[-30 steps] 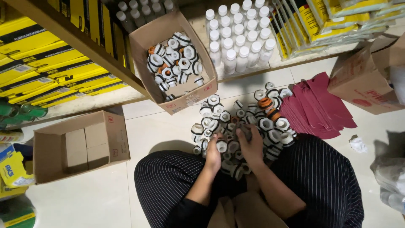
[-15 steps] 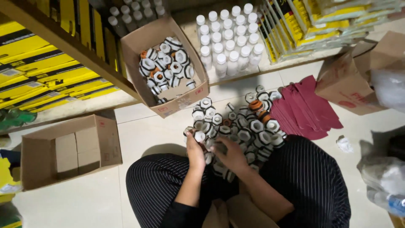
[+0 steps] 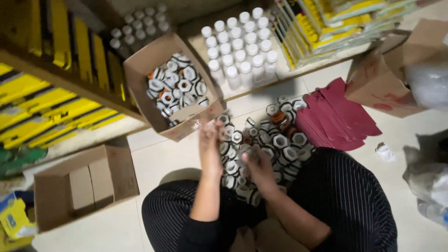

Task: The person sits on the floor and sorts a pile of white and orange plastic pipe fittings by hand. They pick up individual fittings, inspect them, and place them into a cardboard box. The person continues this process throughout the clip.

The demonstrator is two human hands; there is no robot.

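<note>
Head view, left hand: the left hand (image 3: 211, 140) is raised over the near edge of the filled box, fingers curled narrow around something small; motion blur hides what it is.
Head view, right hand: the right hand (image 3: 258, 163) sits low on the heap, fingers closed on one black-and-white hexagonal cap.
Heap: a pile of black-and-white hexagonal plastic caps (image 3: 275, 140), a few orange ones mixed in, lies on the pale tiled floor (image 3: 154, 158) just in front of the knees in black pinstriped trousers (image 3: 345, 196).
Filled box: an open brown cardboard box (image 3: 144, 74) holding more of the same caps stands tilted against the shelf, just beyond the left hand.
Empty box: a second open brown cardboard box (image 3: 116, 172) stands at the left, well apart from the heap.
Right of heap: a stack of dark red flat card sheets (image 3: 340, 116) touches the pile.
Shelf: rows of white-capped clear plastic bottles (image 3: 242, 46) stand behind, with yellow flat packages (image 3: 42, 107) at the left.
</note>
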